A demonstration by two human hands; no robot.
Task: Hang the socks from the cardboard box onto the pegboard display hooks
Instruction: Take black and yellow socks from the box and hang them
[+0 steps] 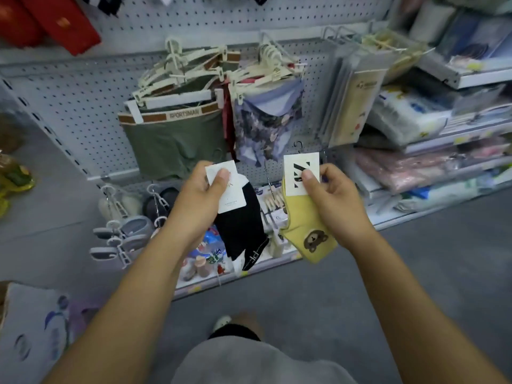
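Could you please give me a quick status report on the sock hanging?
Left hand grips black sock by its card. Right hand grips yellow bear sock by its card. Neither hung yet. Pegboard ahead; nothing blocking.

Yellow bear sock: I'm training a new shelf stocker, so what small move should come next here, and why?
Probably lift the yellow bear sock in the right hand toward a free hook on the pegboard. Its card is pinched upright with the small wire hook showing above. The left hand holds the black sock, so one goes first.
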